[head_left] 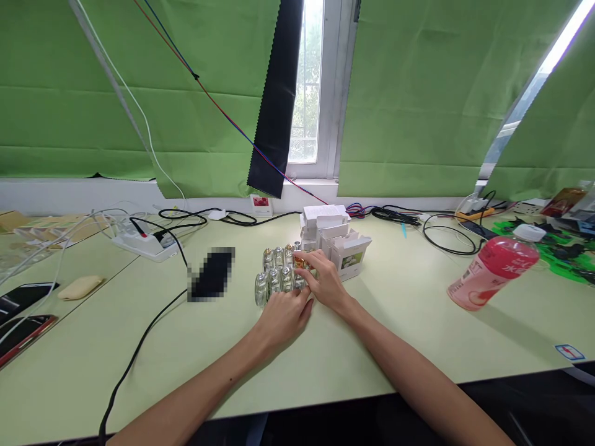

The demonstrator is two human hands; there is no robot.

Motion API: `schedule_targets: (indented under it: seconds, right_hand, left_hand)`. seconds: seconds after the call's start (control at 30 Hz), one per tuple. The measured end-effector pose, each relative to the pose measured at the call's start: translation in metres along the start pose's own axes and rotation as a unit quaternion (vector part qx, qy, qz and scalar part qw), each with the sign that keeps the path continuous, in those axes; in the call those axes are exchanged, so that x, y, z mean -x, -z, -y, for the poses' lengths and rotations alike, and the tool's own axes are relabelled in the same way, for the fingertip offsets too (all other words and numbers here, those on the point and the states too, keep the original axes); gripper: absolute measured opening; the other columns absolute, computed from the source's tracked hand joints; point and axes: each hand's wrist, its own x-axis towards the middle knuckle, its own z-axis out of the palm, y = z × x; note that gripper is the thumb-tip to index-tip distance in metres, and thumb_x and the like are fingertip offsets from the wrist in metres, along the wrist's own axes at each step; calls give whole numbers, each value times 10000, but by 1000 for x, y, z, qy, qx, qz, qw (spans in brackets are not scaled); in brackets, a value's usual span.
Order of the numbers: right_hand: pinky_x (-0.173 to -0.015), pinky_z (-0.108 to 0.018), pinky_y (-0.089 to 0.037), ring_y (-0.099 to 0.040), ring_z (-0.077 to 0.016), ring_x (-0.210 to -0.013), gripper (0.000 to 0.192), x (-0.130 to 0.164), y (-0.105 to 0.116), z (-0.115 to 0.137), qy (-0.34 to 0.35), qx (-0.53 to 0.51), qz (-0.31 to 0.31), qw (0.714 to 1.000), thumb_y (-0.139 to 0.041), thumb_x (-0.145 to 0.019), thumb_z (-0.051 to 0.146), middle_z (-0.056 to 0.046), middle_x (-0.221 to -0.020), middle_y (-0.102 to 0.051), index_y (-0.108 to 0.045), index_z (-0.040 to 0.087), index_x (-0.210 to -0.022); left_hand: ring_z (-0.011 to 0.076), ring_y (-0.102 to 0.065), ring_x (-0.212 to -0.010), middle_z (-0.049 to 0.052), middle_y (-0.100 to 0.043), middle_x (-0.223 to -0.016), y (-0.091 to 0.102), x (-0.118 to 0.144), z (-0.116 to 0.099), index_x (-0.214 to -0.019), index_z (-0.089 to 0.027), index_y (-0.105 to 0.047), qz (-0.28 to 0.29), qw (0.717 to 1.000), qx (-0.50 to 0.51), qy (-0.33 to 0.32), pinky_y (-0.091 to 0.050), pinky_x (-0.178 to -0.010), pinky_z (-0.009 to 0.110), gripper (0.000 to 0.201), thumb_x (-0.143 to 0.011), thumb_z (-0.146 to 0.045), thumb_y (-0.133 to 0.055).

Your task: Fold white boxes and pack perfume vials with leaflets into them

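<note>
Several small clear glass bottles (274,272) with silver caps stand in two rows on the pale green table (372,347). My left hand (283,316) rests just in front of them, its fingers touching the nearest bottles. My right hand (323,279) reaches in from the right, fingertips on an amber-tinted bottle (299,263) at the right end of the rows. Whether it grips that bottle is unclear. A pile of small white cartons (332,235) stands right behind my right hand.
A pink drink bottle (495,269) stands at the right. A white power strip (146,244) and black cables (139,353) lie at the left, with phones (23,310) at the left edge. More cables (441,238) and green parts (558,248) are at the back right.
</note>
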Motion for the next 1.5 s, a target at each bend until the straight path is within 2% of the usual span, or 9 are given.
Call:
schedule_targets:
  seconds: [0.27, 0.47, 0.6, 1.0, 1.27, 1.5]
  right_hand:
    - [-889, -397, -544, -602, -236, -970, 240, 1, 0, 2, -20, 11, -18, 1000, -664, -943, 210, -65, -1021, -742, -730, 244, -1171]
    - [-921, -398, -546, -601, -238, -1048, 335, 3, 2, 4, 0, -9, 9, 1000, -603, -964, 171, -71, -1069, -738, -663, 241, -1287]
    - [-886, -387, -554, -605, -231, -1004, 313, 4, 1, 2, 4, -7, 9, 1000, -561, -979, 155, -77, -1038, -738, -671, 228, -1262]
    - [-936, -382, -545, -661, -229, -1055, 253, 4, -3, -2, -31, -15, -6, 999, -633, -939, 170, -86, -1113, -728, -677, 219, -1183]
    - [-894, -376, -561, -684, -226, -977, 231, 3, -1, 1, -48, -14, 0, 999, -657, -933, 226, -79, -1068, -722, -671, 219, -1164]
    - [-1002, -393, -540, -657, -220, -1167, 348, 3, 5, 7, -11, -39, 41, 998, -548, -973, 152, -96, -1245, -698, -629, 236, -1302]
  left_hand:
    - [271, -742, -766, 113, -755, -913, 0, 0, -1, -1061, -156, -659, -3, 1000, -9, -12, -456, -606, 329, 299, -1029, -267, -383]
    - [275, -738, -771, 99, -752, -926, 0, 0, 0, -1063, -158, -669, 3, 1000, -5, -15, -449, -598, 336, 305, -1028, -256, -382]
    - [273, -734, -755, 97, -748, -904, 2, 1, 0, -1066, -158, -675, 7, 1000, -8, -9, -440, -595, 333, 302, -1022, -252, -392]
    - [266, -726, -726, 93, -729, -862, -3, 2, 3, -1101, -167, -663, -22, 999, 2, -23, -434, -580, 326, 317, -1036, -286, -377]
    - [249, -728, -735, 94, -732, -890, -4, 1, 3, -1110, -170, -660, -20, 999, 2, -25, -436, -587, 302, 306, -1041, -294, -388]
    - [232, -716, -714, 83, -727, -873, -2, 2, 1, -1017, -171, -673, -23, 999, 15, -29, -413, -570, 298, 298, -1036, -269, -393]
